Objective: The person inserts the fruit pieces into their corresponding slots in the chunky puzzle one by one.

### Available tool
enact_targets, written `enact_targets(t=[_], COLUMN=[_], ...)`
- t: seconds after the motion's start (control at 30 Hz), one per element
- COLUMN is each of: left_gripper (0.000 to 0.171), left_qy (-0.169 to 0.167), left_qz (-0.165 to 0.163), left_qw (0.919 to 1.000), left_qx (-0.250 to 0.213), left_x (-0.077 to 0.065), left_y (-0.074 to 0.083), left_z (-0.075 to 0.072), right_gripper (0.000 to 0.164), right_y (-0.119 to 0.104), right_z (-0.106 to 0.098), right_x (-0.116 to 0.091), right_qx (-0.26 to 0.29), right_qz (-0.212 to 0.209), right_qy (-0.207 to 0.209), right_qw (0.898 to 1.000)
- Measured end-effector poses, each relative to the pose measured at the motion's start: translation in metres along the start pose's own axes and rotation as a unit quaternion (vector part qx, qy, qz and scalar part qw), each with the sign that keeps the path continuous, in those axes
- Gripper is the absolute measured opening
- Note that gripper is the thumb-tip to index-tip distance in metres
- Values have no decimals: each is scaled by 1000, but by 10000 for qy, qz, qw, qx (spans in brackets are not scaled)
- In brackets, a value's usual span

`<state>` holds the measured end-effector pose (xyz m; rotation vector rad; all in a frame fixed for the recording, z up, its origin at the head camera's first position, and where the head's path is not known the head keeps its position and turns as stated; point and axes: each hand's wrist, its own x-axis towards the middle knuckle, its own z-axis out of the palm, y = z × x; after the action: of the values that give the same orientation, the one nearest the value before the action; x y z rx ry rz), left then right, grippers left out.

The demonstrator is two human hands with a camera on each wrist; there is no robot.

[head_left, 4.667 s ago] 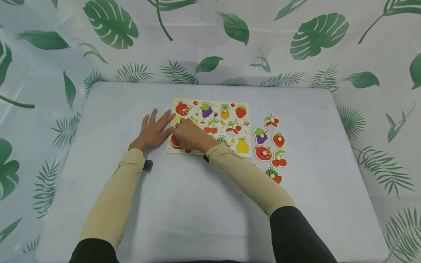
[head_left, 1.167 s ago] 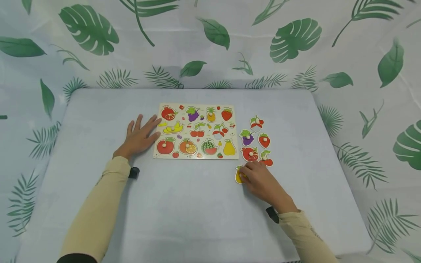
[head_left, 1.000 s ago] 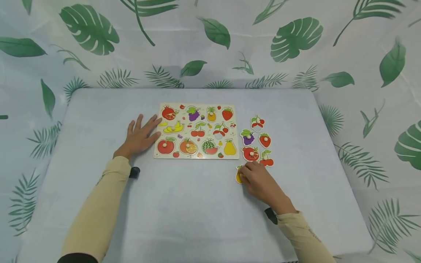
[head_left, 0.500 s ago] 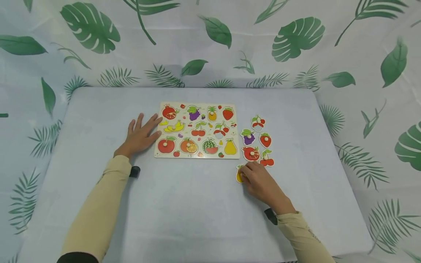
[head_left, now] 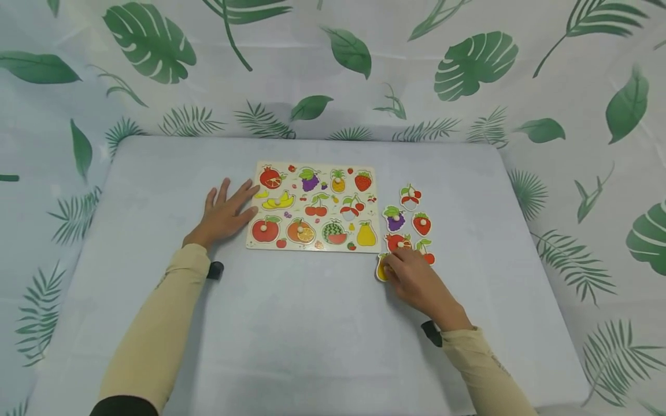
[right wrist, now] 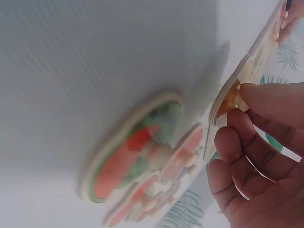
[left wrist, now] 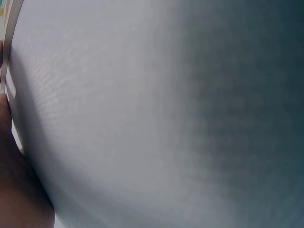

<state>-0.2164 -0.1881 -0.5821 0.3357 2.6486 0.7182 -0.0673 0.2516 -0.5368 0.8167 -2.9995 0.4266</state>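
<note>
My right hand [head_left: 416,278] pinches a pear puzzle piece [head_left: 382,268] at its knob, thumb against fingertips. In the right wrist view the pear piece is tilted above the table, with its shadow beside it. Left of it lies the fruit puzzle board [head_left: 317,245], printed with fruit pictures; a yellow pear picture [head_left: 366,234] is at its lower right corner. My left hand [head_left: 222,216] lies with fingers spread, thumb and fingertips at the board's left edge. Near the right hand are a pomegranate piece [head_left: 396,241] and a cherry piece [head_left: 426,251], both partly covered.
Behind the right hand lie a grape piece [head_left: 394,219], a strawberry piece [head_left: 422,224] and a lychee-like piece [head_left: 410,197]. A watermelon piece [right wrist: 137,147] shows in the right wrist view, hidden by the hand in the head view. Knobbed apple [head_left: 265,230] and orange [head_left: 300,231] pieces sit in the board.
My right hand has gone from the board's banana spot to the pear piece on the right. Over the last half second it has raised that piece slightly, away from me. The left hand stays put.
</note>
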Motion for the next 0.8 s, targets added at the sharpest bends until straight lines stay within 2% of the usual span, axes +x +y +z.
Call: enact_targets(t=[0.23,0.47,0.8], left_gripper=[69,68,69], left_qy=[9,28,56], left_qz=[24,66,73], left_qw=[10000,10000,10000], left_qx=[-14,-25,-6], left_x=[-1,-2,-1], left_y=[0,1,1], left_z=[0,-2,0], right_gripper=[20,19,15], right_y=[6,8,14], right_z=[0,7,10], right_x=[19,41,70], right_qx=[204,232,106], right_qz=[14,-72,-398], right_qy=[-88,-189,-147], right_qw=[9998,9995,9990])
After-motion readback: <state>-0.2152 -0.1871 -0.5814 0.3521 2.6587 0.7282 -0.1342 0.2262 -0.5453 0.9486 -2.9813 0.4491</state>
